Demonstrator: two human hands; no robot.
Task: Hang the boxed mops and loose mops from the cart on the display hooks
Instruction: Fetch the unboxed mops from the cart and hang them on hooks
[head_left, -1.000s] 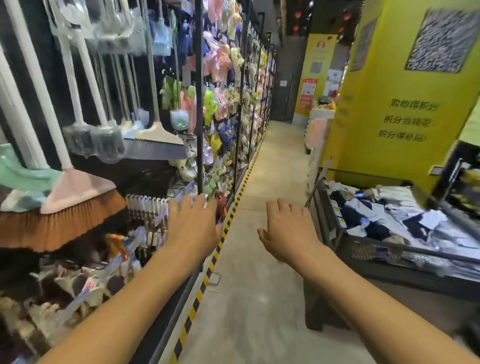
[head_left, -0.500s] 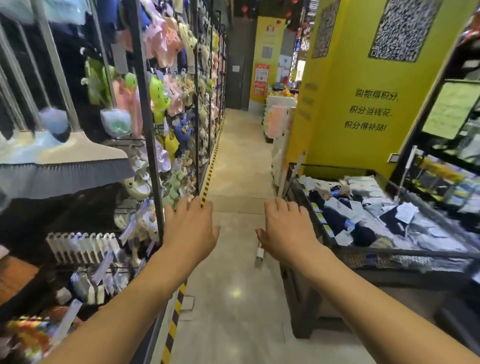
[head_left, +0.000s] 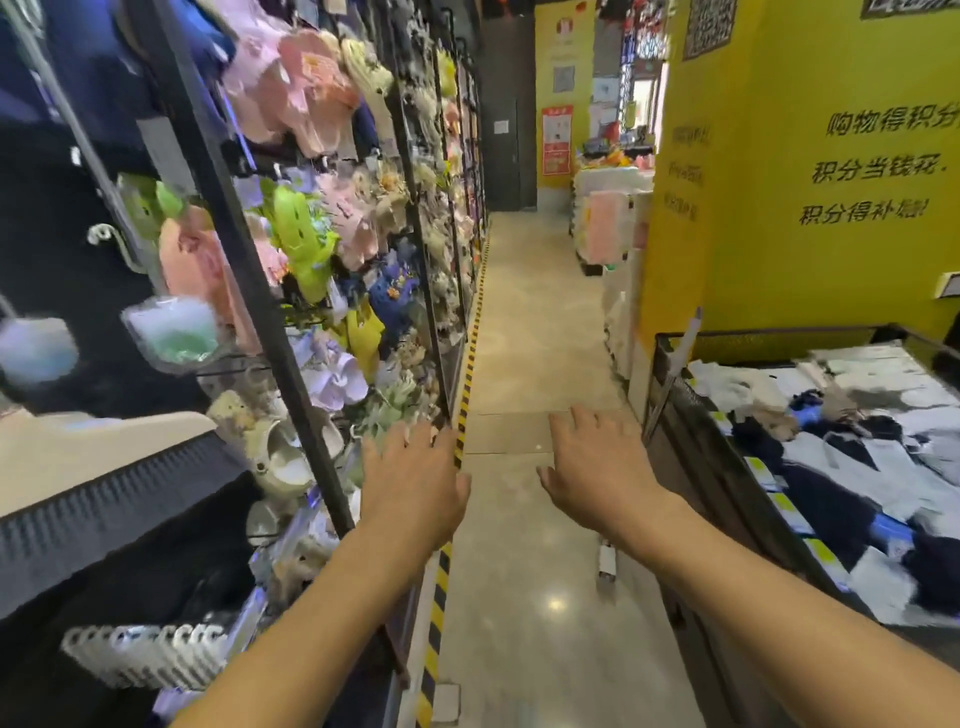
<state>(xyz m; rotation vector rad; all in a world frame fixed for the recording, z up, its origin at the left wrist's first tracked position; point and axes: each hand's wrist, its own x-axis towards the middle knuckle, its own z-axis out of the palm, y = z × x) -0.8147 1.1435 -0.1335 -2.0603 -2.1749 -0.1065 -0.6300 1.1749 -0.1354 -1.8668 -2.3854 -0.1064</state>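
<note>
Left hand (head_left: 415, 483): fingers spread, holding nothing | right hand (head_left: 597, 462): same, empty | both over aisle floor (head_left: 524, 332) | rack (head_left: 415, 218) left, bin (head_left: 727, 467) right.

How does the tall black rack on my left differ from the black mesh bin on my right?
The tall black rack stands upright with colourful slippers hanging on it; the black mesh bin sits low with white and navy goods lying flat. The rack runs far down the aisle; the bin ends by the yellow wall. Both are black-framed.
</note>
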